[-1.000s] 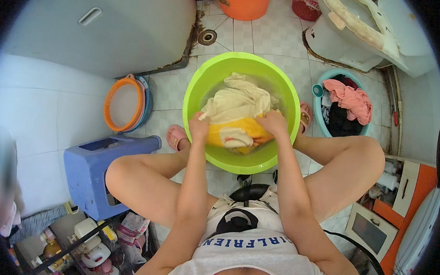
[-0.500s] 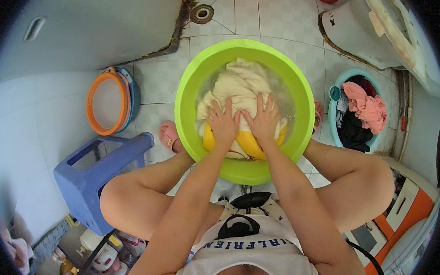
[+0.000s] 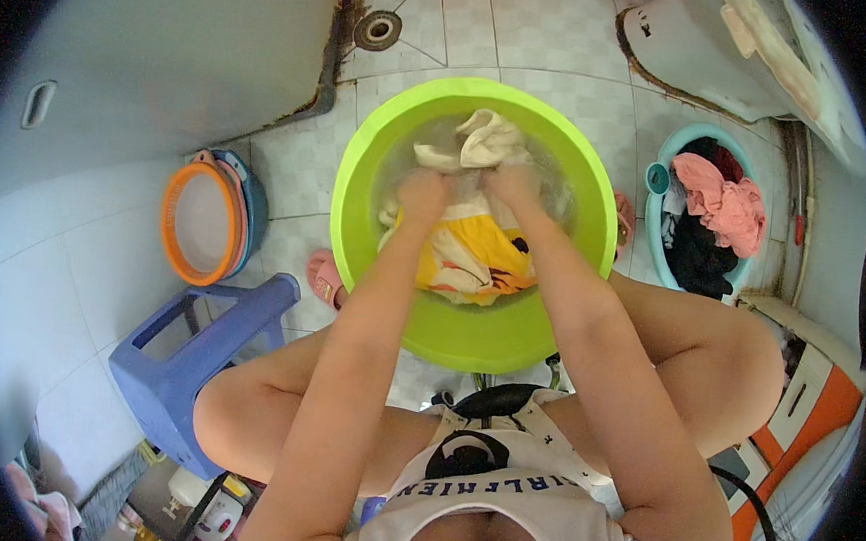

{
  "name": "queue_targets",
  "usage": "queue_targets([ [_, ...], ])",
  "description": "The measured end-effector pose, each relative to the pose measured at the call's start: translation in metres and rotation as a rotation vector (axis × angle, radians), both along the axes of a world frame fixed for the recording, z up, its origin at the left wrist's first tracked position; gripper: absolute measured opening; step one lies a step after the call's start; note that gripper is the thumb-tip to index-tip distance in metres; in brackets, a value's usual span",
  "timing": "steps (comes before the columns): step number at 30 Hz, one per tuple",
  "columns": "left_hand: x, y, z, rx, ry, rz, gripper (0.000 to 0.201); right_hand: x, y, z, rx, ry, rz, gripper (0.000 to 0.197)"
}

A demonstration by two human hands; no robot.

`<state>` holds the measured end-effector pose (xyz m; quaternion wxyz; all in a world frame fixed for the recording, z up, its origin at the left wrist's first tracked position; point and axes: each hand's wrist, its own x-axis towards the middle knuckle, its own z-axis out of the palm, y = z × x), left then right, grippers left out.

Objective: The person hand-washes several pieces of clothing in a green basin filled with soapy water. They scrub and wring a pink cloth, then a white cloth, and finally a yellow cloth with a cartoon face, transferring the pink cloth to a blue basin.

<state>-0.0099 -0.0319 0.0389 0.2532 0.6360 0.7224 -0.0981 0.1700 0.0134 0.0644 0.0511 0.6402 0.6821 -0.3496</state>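
Note:
A lime-green basin (image 3: 478, 351) stands on the floor between my legs, with cloudy water in it. In the water lies a wet cream garment (image 3: 494, 141) with a yellow, white and orange printed part (image 3: 478, 253) on its near side. My left hand (image 3: 423, 192) is closed on the cloth at the left, its fingers curled under and mostly hidden. To its right, my right hand (image 3: 513, 185) is also closed on the cloth. A bunched cream fold rises just beyond both hands, while the printed part spreads between my wrists.
A pale blue tub (image 3: 658, 238) with pink, black and dark red clothes stands at right, a teal cup (image 3: 657, 177) at its rim. At left are a blue plastic stool (image 3: 169, 355) and several stacked basins, an orange-rimmed one (image 3: 199, 221) in front. A floor drain (image 3: 377, 31) lies beyond.
My hands, spread flat on the cloth before, are now closed on it and farther forward. The cream cloth has bunched toward the far side, and more of the printed part shows.

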Motion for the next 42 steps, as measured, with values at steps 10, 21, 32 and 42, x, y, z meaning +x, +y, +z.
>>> queue_targets([
  [10, -0.031, -0.049, 0.03, -0.248, -0.205, 0.21, 0.088, -0.028, -0.088, 0.111, -0.128, 0.55, -0.34, 0.047],
  [21, 0.065, -0.129, 0.062, 0.517, 0.085, 0.157, 0.073, -0.005, -0.181, 0.067, 0.567, -0.16, -0.062, 0.081],
  [32, 0.073, -0.063, 0.053, 0.222, 0.088, 0.073, 0.052, 0.0, -0.119, 0.003, 0.266, -0.054, -0.091, 0.063],
  [42, 0.071, -0.004, 0.016, 0.07, 0.119, -0.118, 0.026, 0.017, -0.052, -0.026, 0.188, -0.061, 0.053, 0.043],
])
